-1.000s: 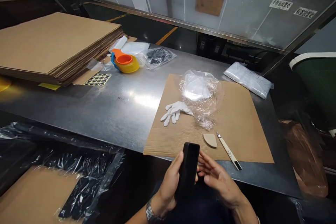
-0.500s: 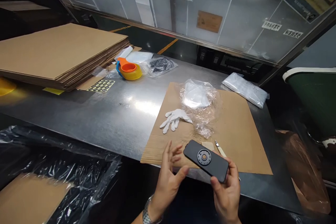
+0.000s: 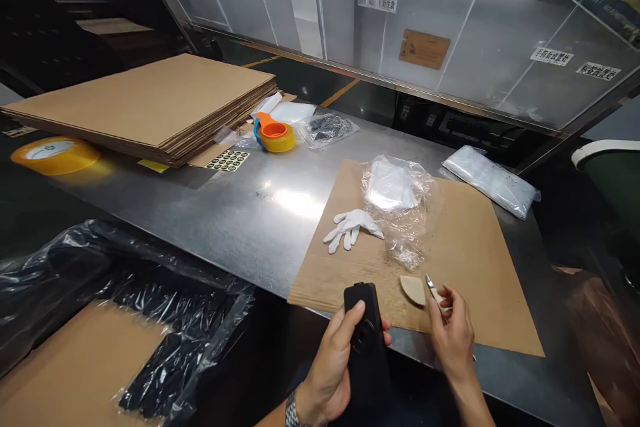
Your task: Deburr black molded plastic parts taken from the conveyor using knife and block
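Observation:
My left hand [image 3: 334, 360] grips a black phone-shaped device [image 3: 367, 373], held upright with its round ring facing me. The thumb lies on its upper face, and fingertips show at its right edge. To the right, my right hand [image 3: 454, 330] has its fingers closed around the pale handle of a small knife [image 3: 433, 288], whose metal blade points away from me. Just left of the blade, a beige quarter-round pad [image 3: 413, 290] lies on the cardboard sheet [image 3: 480, 260]. A white glove [image 3: 353, 225] rests farther back, beside a crumpled clear plastic bag [image 3: 400, 203] with white contents.
Stacked cardboard [image 3: 170, 103] stands at the table's left. Around it are an orange tape dispenser [image 3: 274, 132], a yellow tape roll [image 3: 55, 155] and a sticker sheet [image 3: 227, 160]. A plastic-wrapped pack [image 3: 490, 177] lies back right. Black plastic sheeting [image 3: 200, 340] lines a carton at lower left.
The device has passed from my right hand into my left and turned more upright. My right hand has moved to the knife and closed on its handle. The view has shifted left.

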{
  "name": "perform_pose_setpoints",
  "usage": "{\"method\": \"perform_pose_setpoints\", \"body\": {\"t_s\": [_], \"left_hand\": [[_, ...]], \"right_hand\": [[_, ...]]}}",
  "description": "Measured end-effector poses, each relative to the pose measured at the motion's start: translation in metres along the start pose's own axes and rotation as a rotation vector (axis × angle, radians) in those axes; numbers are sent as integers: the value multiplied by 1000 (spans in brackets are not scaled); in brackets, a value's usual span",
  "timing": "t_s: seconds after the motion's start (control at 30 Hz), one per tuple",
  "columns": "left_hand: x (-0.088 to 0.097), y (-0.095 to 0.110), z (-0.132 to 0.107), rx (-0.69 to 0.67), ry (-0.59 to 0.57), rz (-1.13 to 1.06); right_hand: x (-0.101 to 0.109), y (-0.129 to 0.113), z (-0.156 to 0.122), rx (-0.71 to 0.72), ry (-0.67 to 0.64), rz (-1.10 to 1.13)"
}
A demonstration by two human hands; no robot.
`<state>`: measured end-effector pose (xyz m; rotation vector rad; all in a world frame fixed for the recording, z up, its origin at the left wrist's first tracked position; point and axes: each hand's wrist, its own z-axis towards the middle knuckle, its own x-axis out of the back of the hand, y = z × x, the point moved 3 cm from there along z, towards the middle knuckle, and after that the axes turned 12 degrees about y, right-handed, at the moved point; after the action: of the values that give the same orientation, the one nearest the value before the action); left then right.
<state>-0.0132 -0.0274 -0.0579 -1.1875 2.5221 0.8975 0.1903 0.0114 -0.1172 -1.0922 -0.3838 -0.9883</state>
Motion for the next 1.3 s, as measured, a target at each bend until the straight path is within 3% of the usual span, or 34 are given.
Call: {"method": "perform_pose_setpoints", "body": {"t_s": [0.2, 0.5, 0.63, 0.73, 0.87, 1.0, 1.17, 1.3], "left_hand": [[1, 0, -8, -10, -85, 79], [2, -4, -6, -14, -55, 126], [3, -6, -2, -10, -49, 97], [5, -10, 3, 135, -95, 27], [5, -13, 8, 300, -247, -93], [4, -15, 11, 313, -289, -157], [3, -18, 10, 220, -88, -8], [-3, -15, 9, 117, -156, -114]], "right_hand": [[-11, 31, 16, 70, -126, -191], [1, 30, 15, 26, -190, -227], [15, 13, 15, -12, -222, -153], [23, -7, 13, -83, -262, -36], [28, -31, 8, -198, -317, 142], [30, -45, -1, -272, -380, 246], [30, -62, -15, -319, -483, 424], [23, -76, -23, -309, -592, 543]]}}
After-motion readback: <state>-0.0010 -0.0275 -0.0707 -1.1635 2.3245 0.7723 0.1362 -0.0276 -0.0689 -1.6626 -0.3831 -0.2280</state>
